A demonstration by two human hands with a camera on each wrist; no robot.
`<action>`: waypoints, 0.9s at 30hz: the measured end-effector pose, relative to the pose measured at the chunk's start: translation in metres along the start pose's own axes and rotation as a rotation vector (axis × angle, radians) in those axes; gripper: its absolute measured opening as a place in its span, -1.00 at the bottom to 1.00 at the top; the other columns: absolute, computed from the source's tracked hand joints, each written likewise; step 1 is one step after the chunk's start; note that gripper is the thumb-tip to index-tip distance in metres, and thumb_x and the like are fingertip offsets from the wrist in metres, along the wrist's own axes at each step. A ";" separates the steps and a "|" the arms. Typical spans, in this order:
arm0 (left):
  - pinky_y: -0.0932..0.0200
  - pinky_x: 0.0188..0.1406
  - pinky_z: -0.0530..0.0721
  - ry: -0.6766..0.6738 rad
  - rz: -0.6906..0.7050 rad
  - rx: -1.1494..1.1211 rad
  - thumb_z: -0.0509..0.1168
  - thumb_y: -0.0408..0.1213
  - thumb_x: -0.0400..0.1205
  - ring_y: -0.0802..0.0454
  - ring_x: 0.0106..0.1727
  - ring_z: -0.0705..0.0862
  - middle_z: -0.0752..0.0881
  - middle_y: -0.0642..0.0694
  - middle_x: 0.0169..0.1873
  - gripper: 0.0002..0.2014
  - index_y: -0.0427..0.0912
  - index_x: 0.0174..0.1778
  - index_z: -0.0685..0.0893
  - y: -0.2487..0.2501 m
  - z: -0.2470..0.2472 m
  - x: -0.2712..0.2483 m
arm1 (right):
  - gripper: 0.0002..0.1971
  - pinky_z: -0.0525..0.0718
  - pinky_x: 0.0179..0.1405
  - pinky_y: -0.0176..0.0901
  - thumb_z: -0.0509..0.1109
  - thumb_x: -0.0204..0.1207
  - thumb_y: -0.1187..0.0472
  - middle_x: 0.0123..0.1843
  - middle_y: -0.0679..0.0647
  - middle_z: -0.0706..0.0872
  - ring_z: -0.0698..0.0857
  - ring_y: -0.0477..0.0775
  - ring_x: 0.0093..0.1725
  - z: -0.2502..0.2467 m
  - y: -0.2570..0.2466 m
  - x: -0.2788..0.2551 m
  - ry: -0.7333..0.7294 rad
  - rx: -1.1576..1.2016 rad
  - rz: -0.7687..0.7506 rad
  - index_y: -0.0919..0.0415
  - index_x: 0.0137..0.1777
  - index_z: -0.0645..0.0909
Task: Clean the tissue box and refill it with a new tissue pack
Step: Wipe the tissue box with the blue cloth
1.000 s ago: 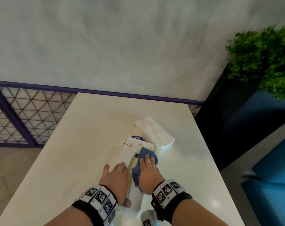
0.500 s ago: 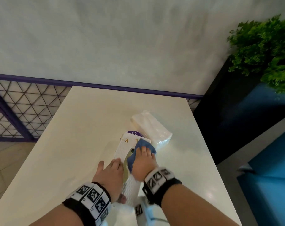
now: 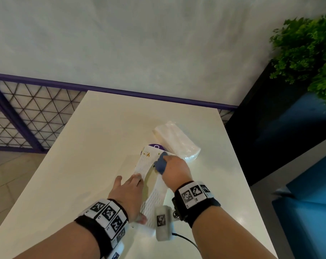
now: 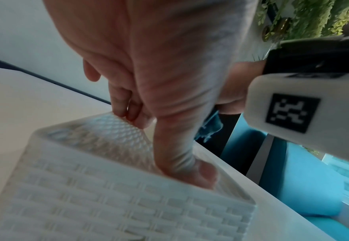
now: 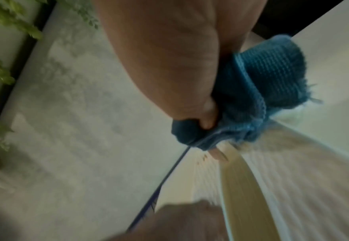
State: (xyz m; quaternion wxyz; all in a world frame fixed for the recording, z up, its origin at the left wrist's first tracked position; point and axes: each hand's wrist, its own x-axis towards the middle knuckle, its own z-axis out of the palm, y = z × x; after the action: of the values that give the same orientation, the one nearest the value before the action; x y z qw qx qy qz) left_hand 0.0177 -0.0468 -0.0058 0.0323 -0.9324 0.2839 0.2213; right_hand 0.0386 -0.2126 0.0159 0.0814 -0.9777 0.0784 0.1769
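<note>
A white woven-pattern tissue box lies lengthwise on the pale table, its oval slot facing up. My left hand holds the box's left side, with the thumb pressed on the near end and the fingers curled over the edge. At the box's far end, my right hand grips a bunched blue cloth and presses it onto the top. The cloth bulges out past the curled fingers. A new tissue pack in clear wrap lies just beyond the box, to its right.
A purple rail with wire mesh runs behind the table's far and left edges. A black planter with a green plant stands close to the right edge. A blue seat sits lower right.
My right hand has slid the blue cloth along the box top towards its far end and turned at the wrist. The left hand has stayed on the box.
</note>
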 end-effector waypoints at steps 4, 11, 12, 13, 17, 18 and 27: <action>-0.28 0.59 -0.17 -0.019 0.003 -0.005 0.42 0.33 0.34 0.04 0.67 0.07 -0.02 -0.07 0.67 0.15 -0.22 0.66 0.01 0.000 0.000 0.000 | -0.22 0.05 0.65 0.21 0.27 0.57 0.11 0.72 0.11 -0.06 -0.05 0.24 0.69 0.023 -0.012 0.025 -0.114 -0.063 -0.046 0.11 0.68 -0.09; -0.30 0.58 -0.23 -0.034 0.015 0.027 0.40 0.32 0.38 0.04 0.68 0.02 -0.02 -0.10 0.68 0.11 -0.19 0.68 0.03 0.001 -0.003 -0.002 | -0.19 0.27 0.58 0.18 0.33 0.55 0.22 0.72 0.11 -0.04 0.02 0.22 0.67 0.013 -0.012 0.043 -0.178 -0.122 -0.099 0.20 0.67 -0.10; -0.30 0.59 -0.23 -0.036 0.015 0.027 0.39 0.32 0.39 0.03 0.69 -0.01 -0.05 -0.11 0.68 0.12 -0.21 0.68 0.01 0.001 -0.003 -0.002 | -0.21 0.30 0.57 0.17 0.30 0.57 0.23 0.72 0.12 -0.02 0.05 0.22 0.67 0.017 -0.010 0.035 -0.220 -0.153 -0.154 0.20 0.68 -0.08; -0.30 0.59 -0.23 -0.036 0.013 0.022 0.39 0.31 0.40 0.03 0.69 -0.03 -0.06 -0.11 0.69 0.12 -0.23 0.68 -0.01 0.001 -0.003 -0.003 | -0.22 0.29 0.58 0.15 0.29 0.58 0.23 0.73 0.11 -0.02 0.06 0.20 0.68 0.017 -0.006 0.030 -0.264 -0.179 -0.201 0.18 0.69 -0.08; -0.29 0.60 -0.23 -0.028 0.013 0.007 0.41 0.30 0.38 0.01 0.68 0.04 -0.04 -0.12 0.68 0.12 -0.24 0.67 0.01 0.001 -0.004 -0.003 | -0.17 0.24 0.62 0.05 0.32 0.55 0.30 0.73 0.11 -0.01 0.11 0.18 0.68 -0.002 0.009 0.048 -0.218 -0.158 -0.133 0.18 0.69 -0.12; -0.29 0.60 -0.23 -0.031 0.016 0.009 0.41 0.30 0.38 0.01 0.68 0.05 -0.02 -0.12 0.68 0.11 -0.24 0.66 0.03 0.001 -0.005 -0.004 | -0.15 0.21 0.62 0.07 0.34 0.55 0.28 0.72 0.13 -0.03 0.08 0.22 0.67 -0.007 0.007 0.054 -0.207 -0.157 -0.086 0.19 0.69 -0.13; -0.29 0.58 -0.27 -0.064 0.021 0.070 0.36 0.34 0.41 -0.03 0.70 -0.07 -0.07 -0.15 0.70 0.15 -0.27 0.68 -0.07 0.002 -0.005 0.000 | -0.61 0.73 0.07 -0.04 0.38 0.44 0.30 0.17 0.28 0.74 0.76 0.03 0.11 0.000 0.010 -0.004 -0.241 0.256 -0.180 0.25 0.29 0.65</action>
State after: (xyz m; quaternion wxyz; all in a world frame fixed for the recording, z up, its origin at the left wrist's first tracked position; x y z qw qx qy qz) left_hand 0.0189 -0.0491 -0.0013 0.0717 -0.9201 0.3001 0.2412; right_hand 0.0327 -0.2218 0.0160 0.2292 -0.9343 0.0021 0.2731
